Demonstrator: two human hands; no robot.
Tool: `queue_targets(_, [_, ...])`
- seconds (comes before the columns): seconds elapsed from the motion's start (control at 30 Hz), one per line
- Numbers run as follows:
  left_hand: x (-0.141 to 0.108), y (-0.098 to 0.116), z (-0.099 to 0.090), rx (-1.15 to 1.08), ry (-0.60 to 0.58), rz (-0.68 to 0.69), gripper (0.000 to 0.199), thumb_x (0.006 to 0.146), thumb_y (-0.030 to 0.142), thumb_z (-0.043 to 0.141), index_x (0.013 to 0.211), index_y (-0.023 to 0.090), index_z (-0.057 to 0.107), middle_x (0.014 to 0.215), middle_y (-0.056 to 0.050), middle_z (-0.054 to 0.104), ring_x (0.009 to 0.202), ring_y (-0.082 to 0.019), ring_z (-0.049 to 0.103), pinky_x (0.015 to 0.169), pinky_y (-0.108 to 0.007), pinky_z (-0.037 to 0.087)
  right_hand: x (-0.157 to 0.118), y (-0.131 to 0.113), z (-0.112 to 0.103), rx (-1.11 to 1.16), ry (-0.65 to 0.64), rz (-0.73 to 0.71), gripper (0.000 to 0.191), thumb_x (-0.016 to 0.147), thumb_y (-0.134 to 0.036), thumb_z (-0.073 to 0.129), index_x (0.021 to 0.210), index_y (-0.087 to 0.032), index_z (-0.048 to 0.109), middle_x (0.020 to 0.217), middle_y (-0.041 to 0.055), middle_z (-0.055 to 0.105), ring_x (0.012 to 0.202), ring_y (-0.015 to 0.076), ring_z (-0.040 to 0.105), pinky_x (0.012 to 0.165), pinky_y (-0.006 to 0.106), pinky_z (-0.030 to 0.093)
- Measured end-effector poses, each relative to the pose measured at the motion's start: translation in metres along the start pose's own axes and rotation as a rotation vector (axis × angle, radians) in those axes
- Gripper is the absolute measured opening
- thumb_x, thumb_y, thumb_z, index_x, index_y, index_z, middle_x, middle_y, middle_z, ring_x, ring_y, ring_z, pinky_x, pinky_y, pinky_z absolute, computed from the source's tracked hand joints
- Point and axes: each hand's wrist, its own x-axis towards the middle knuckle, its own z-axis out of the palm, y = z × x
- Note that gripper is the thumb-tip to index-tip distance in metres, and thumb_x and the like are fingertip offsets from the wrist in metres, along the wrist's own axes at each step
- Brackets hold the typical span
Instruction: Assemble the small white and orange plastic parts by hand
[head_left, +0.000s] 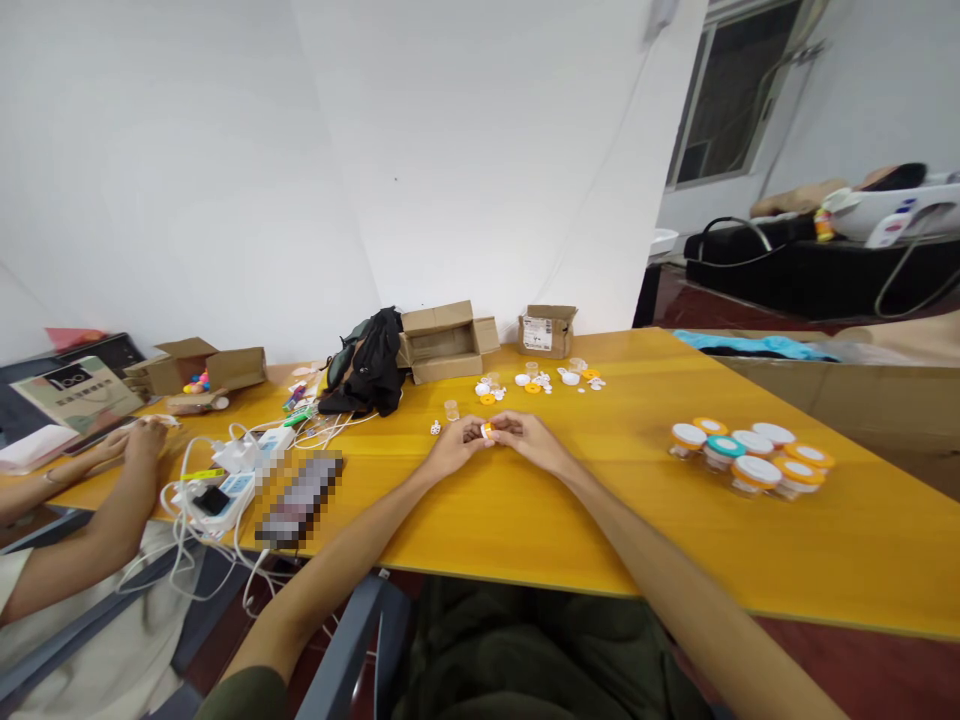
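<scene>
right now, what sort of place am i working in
Possibly a hair-wash room doubling as a small assembly spot: a white basin adjoins a black couch, while loose plastic parts and lidded tubs sit on the table.

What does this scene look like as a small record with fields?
left hand: fingers on a small orange-and-white part
right hand: fingers on the same part
beyond the hands: loose white and orange pieces
along the wall: black bag, cardboard boxes
table's right side: lidded containers
table's left side: power strip, another person's hands
</scene>
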Motion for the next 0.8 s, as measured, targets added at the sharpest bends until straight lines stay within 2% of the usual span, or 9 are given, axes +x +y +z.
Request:
queue_targets(0.23, [0.0002, -0.0020, -0.0006, -0.001, -0.006, 0.000, 0.022, 0.071, 0.024, 0.077, 0.088, 0.016, 0.065, 0.075, 0.001, 0.065, 0.071, -0.013, 0.059, 0.071, -0.025, 0.046, -0.0024, -0.0063, 0.0048, -0.133, 0.039, -0.019, 0.007, 0.076, -0.025, 0.065, 0.081, -0.021, 0.067, 0.085, 0.0055, 0.075, 0.083, 0.0234, 0.071, 0.081, 0.037, 0.056])
queue_targets(0.6, [0.0000, -0.0011, -0.0005, 0.035, -0.015, 0.024, 0.022, 0.072, 0.026, 0.076, 0.088, 0.016, 0.064, 0.076, 0.001, 0.065, 0.071, -0.013, 0.059, 0.071, -0.026, 0.045, -0.0034, -0.0078, 0.0063, -0.185, 0.059, -0.046, 0.003, 0.077, -0.023, 0.064, 0.079, -0.021, 0.064, 0.081, 0.0034, 0.075, 0.079, 0.0204, 0.070, 0.075, 0.032, 0.056])
queue_targets(0.8, [-0.0011, 0.0017, 0.0008, 0.021, 0.003, 0.014, 0.029, 0.068, 0.029, 0.079, 0.088, 0.016, 0.063, 0.075, 0.002, 0.065, 0.070, -0.013, 0.059, 0.068, -0.025, 0.044, -0.0030, -0.0075, 0.0083, -0.197, 0.072, -0.071, 0.003, 0.077, -0.023, 0.065, 0.080, -0.021, 0.064, 0.078, 0.0036, 0.074, 0.075, 0.0199, 0.070, 0.072, 0.031, 0.055])
